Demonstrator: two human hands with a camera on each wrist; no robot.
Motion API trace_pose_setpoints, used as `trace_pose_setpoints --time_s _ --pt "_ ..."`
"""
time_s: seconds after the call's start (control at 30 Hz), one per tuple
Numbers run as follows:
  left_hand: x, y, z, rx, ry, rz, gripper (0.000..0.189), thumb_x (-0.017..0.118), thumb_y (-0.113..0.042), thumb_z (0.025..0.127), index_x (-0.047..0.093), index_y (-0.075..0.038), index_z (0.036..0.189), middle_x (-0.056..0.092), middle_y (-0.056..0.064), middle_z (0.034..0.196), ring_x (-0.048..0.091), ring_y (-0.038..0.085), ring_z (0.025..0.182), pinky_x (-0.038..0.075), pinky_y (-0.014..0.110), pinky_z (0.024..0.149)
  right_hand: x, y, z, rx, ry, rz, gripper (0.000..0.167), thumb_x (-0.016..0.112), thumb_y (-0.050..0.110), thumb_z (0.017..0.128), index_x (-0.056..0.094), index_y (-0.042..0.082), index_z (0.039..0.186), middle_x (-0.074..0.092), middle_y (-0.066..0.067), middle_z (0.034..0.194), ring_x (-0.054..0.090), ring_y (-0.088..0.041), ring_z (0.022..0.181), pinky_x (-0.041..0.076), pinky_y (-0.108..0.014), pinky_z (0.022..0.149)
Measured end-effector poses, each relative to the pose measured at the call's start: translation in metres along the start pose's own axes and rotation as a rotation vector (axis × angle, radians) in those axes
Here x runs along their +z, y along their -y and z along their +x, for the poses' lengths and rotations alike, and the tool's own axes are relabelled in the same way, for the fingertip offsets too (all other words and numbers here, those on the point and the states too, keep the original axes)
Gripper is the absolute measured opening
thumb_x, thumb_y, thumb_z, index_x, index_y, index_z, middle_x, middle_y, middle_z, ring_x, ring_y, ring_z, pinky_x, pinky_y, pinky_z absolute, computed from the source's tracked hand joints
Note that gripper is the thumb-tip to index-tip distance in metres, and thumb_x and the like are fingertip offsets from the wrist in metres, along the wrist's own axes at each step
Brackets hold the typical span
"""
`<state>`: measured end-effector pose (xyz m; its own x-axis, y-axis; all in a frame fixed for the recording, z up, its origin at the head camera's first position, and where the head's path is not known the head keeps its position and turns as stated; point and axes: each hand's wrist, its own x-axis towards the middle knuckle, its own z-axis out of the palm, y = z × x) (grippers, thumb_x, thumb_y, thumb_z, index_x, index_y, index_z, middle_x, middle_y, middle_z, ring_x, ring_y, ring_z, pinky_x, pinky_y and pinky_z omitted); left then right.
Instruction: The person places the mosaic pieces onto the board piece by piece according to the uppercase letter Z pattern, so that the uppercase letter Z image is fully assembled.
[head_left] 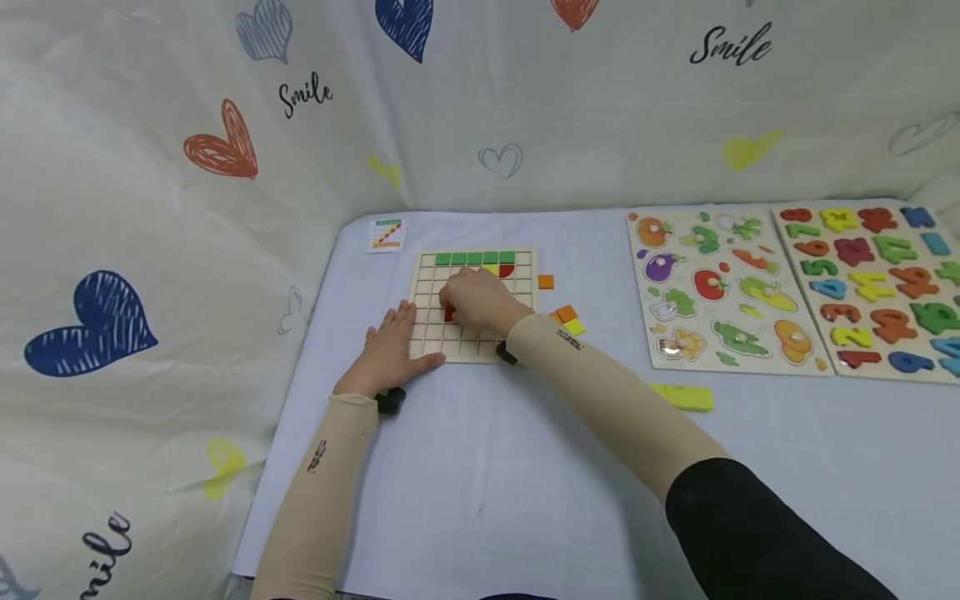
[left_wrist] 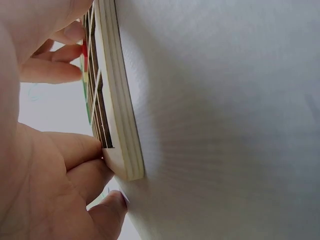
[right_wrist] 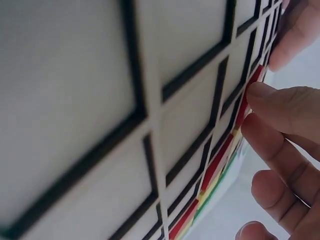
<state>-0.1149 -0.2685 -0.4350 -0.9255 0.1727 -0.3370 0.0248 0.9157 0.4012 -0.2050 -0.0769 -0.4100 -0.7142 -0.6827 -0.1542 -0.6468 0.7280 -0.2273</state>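
A wooden grid board (head_left: 472, 349) lies on the table, with green tiles (head_left: 476, 257) along its top row. Below them are a yellow tile (head_left: 491, 268) and a curved-edged red piece (head_left: 506, 271). My right hand (head_left: 480, 298) is over the board's middle and hides several cells. Its thumb and forefinger tips pinch at a red tile (right_wrist: 245, 102) low against the grid, near the board's left side. With fingers spread, my left hand (head_left: 390, 343) rests at the board's left edge, fingertips touching the frame (left_wrist: 122, 120) and thumb by the lower left corner.
Right of the board lie a loose orange tile (head_left: 546, 282), more orange tiles (head_left: 566, 313) and a yellow tile (head_left: 574, 327). A pattern card (head_left: 387, 235) sits at the back left. Farther right are a vegetable puzzle (head_left: 720, 287), a number puzzle (head_left: 870, 287) and a yellow block (head_left: 686, 397).
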Motion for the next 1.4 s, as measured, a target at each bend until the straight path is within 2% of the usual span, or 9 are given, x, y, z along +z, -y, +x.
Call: trace_pose_setpoints --time_s 0.17,0.27,0.5,0.7,0.83,1.07,1.23,1.4 --pt "0.002 0.004 -0.001 -0.009 -0.004 0.014 0.114 0.065 -0.067 0.093 0.003 -0.006 0.168 0.0 0.014 0.177 0.0 0.039 0.164 0.008 0.071 0.127 -0.007 -0.01 -0.014 0.002 -0.007 0.076 0.024 0.067 0.014 0.098 0.079 0.018 0.118 0.076 0.002 0.117 0.066 -0.02 0.11 0.058 -0.036 0.091" --pt "0.002 0.005 -0.002 -0.016 -0.008 0.011 0.115 0.066 -0.066 0.093 0.003 -0.005 0.168 0.001 0.014 0.177 0.001 0.039 0.164 0.008 0.071 0.127 -0.013 -0.022 -0.026 0.0 -0.009 0.101 0.026 0.061 0.009 0.098 0.08 0.016 0.114 0.078 0.002 0.115 0.068 -0.02 0.109 0.057 -0.037 0.093" --pt "0.003 0.007 -0.003 -0.03 -0.015 0.009 0.114 0.067 -0.063 0.093 0.004 -0.006 0.168 0.001 0.014 0.177 0.001 0.039 0.164 0.008 0.071 0.127 -0.021 -0.065 -0.066 0.045 0.054 0.126 0.007 0.072 0.016 0.096 0.079 0.015 0.097 0.073 -0.002 0.095 0.06 -0.023 0.093 0.054 -0.039 0.089" --pt "0.001 0.009 -0.004 -0.041 -0.01 0.013 0.115 0.067 -0.063 0.093 0.002 -0.006 0.168 0.0 0.014 0.177 -0.001 0.04 0.164 0.006 0.07 0.128 -0.021 -0.094 -0.099 0.058 0.099 0.081 0.008 0.072 0.017 0.097 0.08 0.016 0.096 0.074 0.0 0.091 0.059 -0.022 0.09 0.053 -0.04 0.088" --pt "0.0 0.01 -0.003 -0.037 -0.008 0.017 0.115 0.067 -0.063 0.093 0.001 -0.005 0.167 -0.001 0.014 0.177 -0.002 0.04 0.164 0.006 0.071 0.127 -0.023 -0.102 -0.113 0.051 0.091 0.062 0.011 0.071 0.015 0.095 0.081 0.015 0.098 0.076 0.0 0.094 0.061 -0.022 0.091 0.054 -0.041 0.088" --pt "0.003 0.01 0.0 -0.025 -0.004 0.018 0.115 0.067 -0.063 0.093 0.003 -0.005 0.167 0.0 0.015 0.177 -0.001 0.04 0.164 0.007 0.071 0.127 -0.023 -0.109 -0.129 0.081 0.123 0.058 0.022 0.077 0.015 0.089 0.081 0.014 0.111 0.077 -0.001 0.104 0.063 -0.023 0.098 0.055 -0.044 0.096" --pt "0.004 0.006 0.001 -0.02 -0.004 0.012 0.114 0.068 -0.062 0.093 0.003 -0.005 0.167 0.001 0.015 0.177 -0.001 0.04 0.164 0.007 0.071 0.127 -0.02 -0.111 -0.137 0.066 0.107 0.027 0.022 0.081 0.014 0.085 0.08 0.013 0.107 0.076 -0.001 0.1 0.063 -0.023 0.096 0.055 -0.044 0.094" --pt "0.004 0.001 0.001 -0.014 0.006 0.001 0.115 0.068 -0.063 0.093 0.002 -0.005 0.168 0.0 0.015 0.177 -0.002 0.04 0.164 0.006 0.071 0.127 -0.018 -0.112 -0.143 0.101 0.111 0.027 0.024 0.082 0.015 0.085 0.079 0.013 0.108 0.077 -0.001 0.104 0.063 -0.024 0.099 0.055 -0.044 0.096"
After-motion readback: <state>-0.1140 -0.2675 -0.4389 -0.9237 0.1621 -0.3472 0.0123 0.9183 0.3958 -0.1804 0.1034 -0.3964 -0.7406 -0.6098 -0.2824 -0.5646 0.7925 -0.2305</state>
